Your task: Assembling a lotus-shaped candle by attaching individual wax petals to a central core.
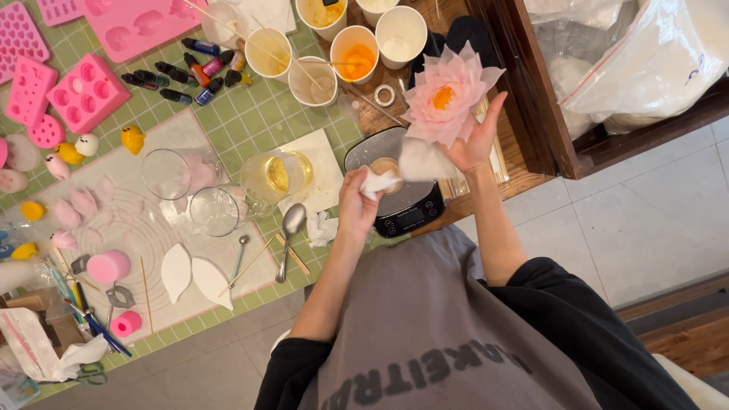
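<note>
Left hand (357,203) is clenched on a crumpled white tissue (377,182), directly above the black digital scale (399,201). Right hand (474,140) grasps a pale pink layered wax lotus flower with orange centre (446,95) from beneath, its white petal (421,161) touching the tissue. Beyond the flower stand white paper cups (400,34).

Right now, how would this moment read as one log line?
left hand pinches crumpled white tissue | right hand holds pink many-petalled flower, orange centre | beneath: black digital scale
</note>
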